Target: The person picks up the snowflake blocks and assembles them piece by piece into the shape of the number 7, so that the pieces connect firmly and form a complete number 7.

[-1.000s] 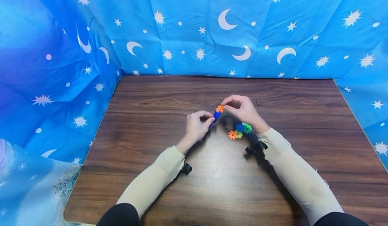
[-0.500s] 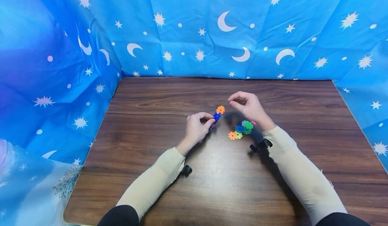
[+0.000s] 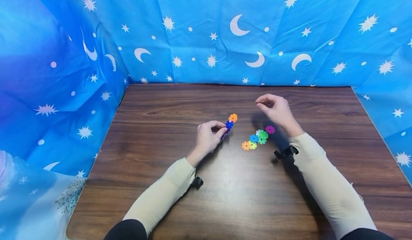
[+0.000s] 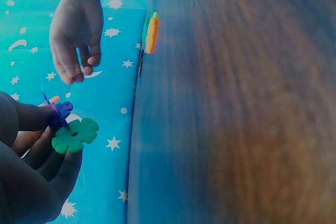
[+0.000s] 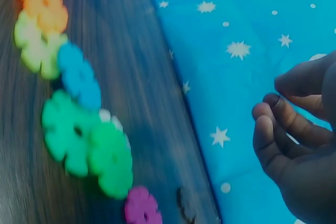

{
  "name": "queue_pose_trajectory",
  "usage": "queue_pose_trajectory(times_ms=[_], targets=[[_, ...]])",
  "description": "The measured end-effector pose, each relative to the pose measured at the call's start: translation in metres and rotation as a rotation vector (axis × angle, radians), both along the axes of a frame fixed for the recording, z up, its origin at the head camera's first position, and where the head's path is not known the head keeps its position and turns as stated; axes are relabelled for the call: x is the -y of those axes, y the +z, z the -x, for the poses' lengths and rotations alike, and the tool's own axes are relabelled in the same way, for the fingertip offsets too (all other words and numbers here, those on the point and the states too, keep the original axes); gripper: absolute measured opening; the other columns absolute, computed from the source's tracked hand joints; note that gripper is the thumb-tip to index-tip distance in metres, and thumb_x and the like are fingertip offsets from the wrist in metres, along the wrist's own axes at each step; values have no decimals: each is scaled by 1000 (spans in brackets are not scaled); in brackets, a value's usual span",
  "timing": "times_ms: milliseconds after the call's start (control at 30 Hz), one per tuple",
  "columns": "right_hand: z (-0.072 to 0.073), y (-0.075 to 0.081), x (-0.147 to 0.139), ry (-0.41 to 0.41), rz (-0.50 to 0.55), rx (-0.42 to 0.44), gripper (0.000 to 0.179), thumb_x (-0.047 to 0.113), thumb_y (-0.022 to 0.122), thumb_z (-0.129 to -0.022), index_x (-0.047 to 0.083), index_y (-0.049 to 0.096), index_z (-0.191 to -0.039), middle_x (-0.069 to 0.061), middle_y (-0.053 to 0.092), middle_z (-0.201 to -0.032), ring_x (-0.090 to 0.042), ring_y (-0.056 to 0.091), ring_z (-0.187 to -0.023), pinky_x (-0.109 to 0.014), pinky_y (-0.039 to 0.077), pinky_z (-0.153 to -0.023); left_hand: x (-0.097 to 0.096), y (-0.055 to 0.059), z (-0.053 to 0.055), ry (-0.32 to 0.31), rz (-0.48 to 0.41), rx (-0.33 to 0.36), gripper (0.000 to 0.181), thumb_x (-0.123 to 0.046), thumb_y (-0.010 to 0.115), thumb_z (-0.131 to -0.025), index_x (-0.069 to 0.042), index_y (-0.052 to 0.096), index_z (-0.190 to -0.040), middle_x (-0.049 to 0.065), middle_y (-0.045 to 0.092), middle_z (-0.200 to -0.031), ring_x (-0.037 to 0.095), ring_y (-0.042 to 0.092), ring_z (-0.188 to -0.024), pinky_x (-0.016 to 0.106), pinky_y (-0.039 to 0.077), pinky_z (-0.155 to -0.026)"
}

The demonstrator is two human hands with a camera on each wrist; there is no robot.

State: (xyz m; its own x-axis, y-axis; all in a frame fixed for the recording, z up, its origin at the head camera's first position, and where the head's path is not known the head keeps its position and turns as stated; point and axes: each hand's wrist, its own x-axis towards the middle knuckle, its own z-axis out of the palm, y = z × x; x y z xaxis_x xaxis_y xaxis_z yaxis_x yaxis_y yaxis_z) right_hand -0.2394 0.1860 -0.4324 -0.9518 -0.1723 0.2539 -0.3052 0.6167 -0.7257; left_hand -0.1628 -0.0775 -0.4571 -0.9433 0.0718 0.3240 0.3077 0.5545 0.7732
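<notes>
Disc chain (image 3: 229, 125) between left fingers (image 3: 220, 130)

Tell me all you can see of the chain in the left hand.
The chain is a short string of notched, plastic-looking discs that seem slotted together. In the head view, an orange disc ends it farthest from the person, then come a blue disc and a purple disc; the left wrist view also shows a green disc. The left hand pinches it above the table, hiding part, so I can't count them all. The right hand is apart from it.
</notes>
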Motion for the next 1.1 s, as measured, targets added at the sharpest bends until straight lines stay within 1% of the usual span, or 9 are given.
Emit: queue_pose_trajectory(times_ms=[33,133,267,400,500,567,700,833,1100], targets=[[1,-1,-2,-9,-22,9,15,15,66,-92,8,70,-104,-10,72,-98,-21,65,-84,-23,48,-69,0,0,0,1,0,3,7,-20,79,-82,-14,76,-84,-2,74,-78,4,65,-66,26,55,-64],[4,-6,-9,-34,-79,46,17,16,65,-92,7,70,-106,-12,72,-101,-28,67,-89,-35,52,-74,0,0,-1,3,-4,15,7,-20,79,-82,-14,76,-83,-2,74,-77,3,65,-65,21,54,-63],[9,-12,-18,-57,-154,78,21,13,64,-92,4,68,-109,-18,71,-103,-34,66,-94,-48,49,-84,0,0,-2,0,-8,25,6,-20,78,-83,-14,76,-83,-2,74,-77,3,65,-65,18,52,-63],[13,-16,-26,-62,-234,91,24,11,64,-89,1,67,-111,-20,69,-99,-34,62,-91,-50,44,-84,0,1,-2,-3,-12,29,6,-19,78,-83,-14,76,-84,-2,74,-78,3,65,-66,17,52,-63],[15,-18,-29,-78,-279,130,26,9,62,-88,0,66,-113,-22,68,-100,-36,59,-93,-52,43,-85,0,1,-2,-6,-13,28,6,-19,78,-83,-13,76,-84,-1,75,-78,4,65,-66,17,52,-63],[15,-19,-29,-94,-296,165,28,8,61,-88,0,65,-115,-24,67,-104,-38,58,-98,-53,43,-88,0,0,-2,-7,-13,28,6,-19,78,-83,-13,76,-84,-1,75,-78,4,65,-66,17,52,-63],[16,-22,-31,-123,-325,200,31,7,60,-88,-1,63,-117,-28,62,-113,-42,55,-106,-56,42,-92,0,0,-1,-9,-16,26,6,-18,78,-83,-13,76,-84,-1,74,-78,3,65,-65,17,53,-62],[17,-27,-33,-137,-359,211,33,7,59,-87,-1,62,-118,-29,55,-117,-46,49,-112,-58,38,-97,0,1,-1,-9,-21,23,6,-18,78,-83,-13,75,-84,-1,74,-78,3,65,-65,17,53,-62],[19,-32,-36,-140,-453,229,36,7,57,-85,-1,63,-119,-30,54,-121,-50,46,-119,-60,38,-101,1,1,-1,-19,-15,13,6,-18,78,-83,-12,76,-84,0,74,-78,4,64,-64,16,52,-60]])
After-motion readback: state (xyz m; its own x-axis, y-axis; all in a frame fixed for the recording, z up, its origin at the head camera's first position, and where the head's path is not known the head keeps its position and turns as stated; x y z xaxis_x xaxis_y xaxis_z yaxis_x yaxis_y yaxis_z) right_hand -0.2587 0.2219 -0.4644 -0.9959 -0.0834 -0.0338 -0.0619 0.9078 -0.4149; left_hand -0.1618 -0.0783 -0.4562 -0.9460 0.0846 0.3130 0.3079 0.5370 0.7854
